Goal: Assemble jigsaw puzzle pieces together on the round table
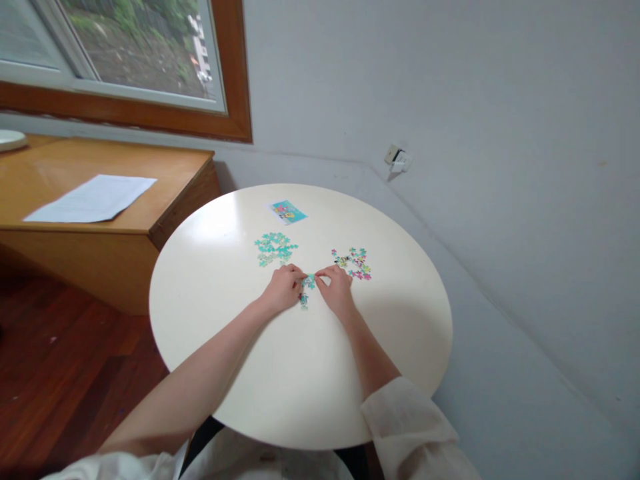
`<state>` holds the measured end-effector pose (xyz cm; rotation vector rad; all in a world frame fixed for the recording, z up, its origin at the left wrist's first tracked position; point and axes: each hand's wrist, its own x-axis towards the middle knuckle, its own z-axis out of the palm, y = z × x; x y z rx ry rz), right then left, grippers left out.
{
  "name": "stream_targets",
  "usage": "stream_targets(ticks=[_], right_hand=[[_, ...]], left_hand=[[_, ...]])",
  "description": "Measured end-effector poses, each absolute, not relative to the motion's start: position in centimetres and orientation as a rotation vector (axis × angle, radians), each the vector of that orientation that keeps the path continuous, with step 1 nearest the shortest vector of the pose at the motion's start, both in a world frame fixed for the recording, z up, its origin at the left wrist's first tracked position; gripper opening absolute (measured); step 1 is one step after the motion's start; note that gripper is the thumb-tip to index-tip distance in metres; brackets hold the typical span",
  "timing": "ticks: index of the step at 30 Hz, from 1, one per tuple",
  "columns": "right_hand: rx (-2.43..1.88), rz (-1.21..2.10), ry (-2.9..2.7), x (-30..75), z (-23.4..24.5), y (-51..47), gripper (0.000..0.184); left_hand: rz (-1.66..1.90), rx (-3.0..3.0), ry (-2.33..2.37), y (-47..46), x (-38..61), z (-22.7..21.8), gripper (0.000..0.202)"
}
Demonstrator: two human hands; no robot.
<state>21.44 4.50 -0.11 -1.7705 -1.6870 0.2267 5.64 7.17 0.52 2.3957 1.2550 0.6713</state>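
On the round white table, my left hand and my right hand face each other with curled fingers. Between them lies a small group of jigsaw puzzle pieces, turquoise and white, that look joined. Thumb and fingertips of each hand are pinched at the far end of this group, on a turquoise puzzle piece. My fingers partly cover it. Mostly turquoise loose pieces are spread beyond my left hand. Just past my right hand sits a pile of pink, yellow and dark pieces.
A colourful picture card lies towards the table's far side. To the left stands a wooden desk with a white sheet of paper on it. The wall behind has a socket with a plug and a wood-framed window.
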Motion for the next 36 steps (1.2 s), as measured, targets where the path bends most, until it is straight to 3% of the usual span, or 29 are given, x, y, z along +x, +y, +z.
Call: stream_targets(ticks=[36], right_hand=[[-1.716,0.263,-1.709,21.24,0.12,4.4,0.028]], left_hand=[[0.679,2.417,1.27,7.3,5.67,0.06,0.042]])
